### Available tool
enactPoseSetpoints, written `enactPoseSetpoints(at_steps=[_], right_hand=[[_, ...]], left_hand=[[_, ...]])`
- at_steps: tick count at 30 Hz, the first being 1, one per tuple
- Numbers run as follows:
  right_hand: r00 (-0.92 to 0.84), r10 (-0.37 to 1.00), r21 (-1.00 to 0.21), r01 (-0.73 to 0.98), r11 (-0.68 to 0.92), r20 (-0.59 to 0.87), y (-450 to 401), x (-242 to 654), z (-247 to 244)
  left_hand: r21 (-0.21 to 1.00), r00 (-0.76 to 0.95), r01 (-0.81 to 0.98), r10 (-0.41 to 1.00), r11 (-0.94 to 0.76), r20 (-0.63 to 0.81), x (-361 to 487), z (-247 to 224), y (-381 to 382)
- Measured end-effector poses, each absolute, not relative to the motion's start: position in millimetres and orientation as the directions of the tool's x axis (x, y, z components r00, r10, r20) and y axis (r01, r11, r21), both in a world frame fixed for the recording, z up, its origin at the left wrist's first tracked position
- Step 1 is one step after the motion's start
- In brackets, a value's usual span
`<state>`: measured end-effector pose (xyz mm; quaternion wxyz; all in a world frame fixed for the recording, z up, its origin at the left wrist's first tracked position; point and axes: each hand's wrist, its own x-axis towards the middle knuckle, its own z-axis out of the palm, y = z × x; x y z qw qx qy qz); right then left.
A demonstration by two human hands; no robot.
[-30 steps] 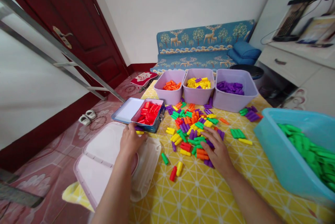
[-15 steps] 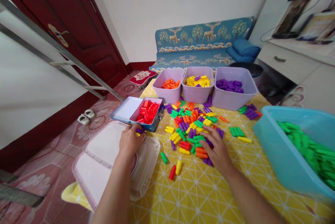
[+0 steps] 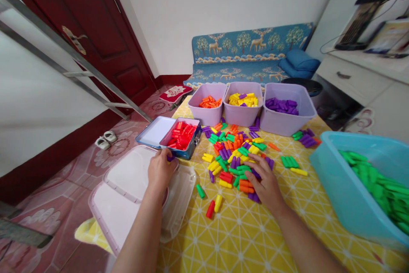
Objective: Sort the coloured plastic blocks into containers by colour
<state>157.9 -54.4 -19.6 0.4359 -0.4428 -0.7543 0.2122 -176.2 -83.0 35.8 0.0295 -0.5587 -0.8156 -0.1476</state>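
Observation:
My left hand [image 3: 160, 170] is pinching a purple plastic peg [image 3: 171, 158] right by the corner of an open blue tin box [image 3: 150, 132], whose lilac-lined half holds red pegs [image 3: 180, 135]. Under that hand lies an open pale pink plastic case [image 3: 128, 192]. My right hand [image 3: 266, 184] rests with fingers spread on a loose pile of mixed coloured pegs [image 3: 234, 156], touching purple and orange ones. Nothing shows gripped in it. Several single pegs lie nearer me on the yellow patterned tablecloth [image 3: 246, 239].
Three lilac bins holding orange [image 3: 204, 116], yellow [image 3: 242, 116] and purple [image 3: 283, 120] pegs line the table's far edge. A light blue tub [image 3: 347, 188] of green pegs sits at right. A ladder, door and sofa stand beyond.
My left hand has shifted slightly toward the tin with the purple peg, and the yellow peg beside it no longer shows. My right hand stays nearly still on the pile.

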Motion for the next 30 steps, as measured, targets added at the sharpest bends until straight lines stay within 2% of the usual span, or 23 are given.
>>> enactPoseSetpoints(at_steps=[9, 11, 13, 16, 19, 20, 22, 24, 26, 28, 30], right_hand=[[-0.233, 0.847, -0.704, 0.476, 0.527, 0.477, -54, 160, -21], [-0.229, 0.847, -0.707, 0.471, 0.528, 0.479, -54, 160, -22], [-0.227, 0.85, -0.711, 0.47, 0.523, 0.475, -54, 159, -23], [-0.228, 0.851, -0.715, 0.464, 0.522, 0.473, -54, 159, -24], [-0.225, 0.854, -0.718, 0.466, 0.518, 0.469, -53, 159, -23], [-0.224, 0.856, -0.719, 0.468, 0.514, 0.466, -53, 159, -23], [-0.224, 0.857, -0.721, 0.467, 0.512, 0.464, -53, 159, -23], [-0.225, 0.855, -0.719, 0.466, 0.516, 0.467, -53, 159, -23], [-0.222, 0.855, -0.717, 0.471, 0.514, 0.468, -53, 158, -23], [-0.218, 0.858, -0.718, 0.476, 0.509, 0.464, -53, 158, -23], [-0.217, 0.861, -0.721, 0.476, 0.505, 0.46, -53, 158, -23]], left_hand=[[0.321, -0.39, 0.898, 0.882, 0.3, 0.265, -183, 35, -85], [0.408, -0.427, 0.86, 0.871, 0.307, 0.244, -184, 40, -87], [0.574, -0.433, 0.778, 0.88, 0.255, 0.195, -178, 48, -89], [0.823, -0.286, 0.567, 0.943, 0.025, 0.168, -154, 64, -92], [0.884, 0.084, 0.4, 0.97, -0.241, 0.227, -123, 79, -92], [0.879, 0.181, 0.379, 0.955, -0.289, 0.235, -117, 82, -90], [0.838, 0.217, 0.441, 0.944, -0.321, 0.247, -115, 84, -87], [0.737, 0.06, 0.637, 0.967, -0.228, 0.248, -128, 81, -84], [0.542, -0.139, 0.84, 0.963, -0.008, 0.23, -150, 76, -82], [0.345, -0.242, 0.923, 0.953, 0.169, 0.181, -172, 70, -82], [0.236, -0.277, 0.94, 0.955, 0.247, 0.103, -187, 64, -82]])
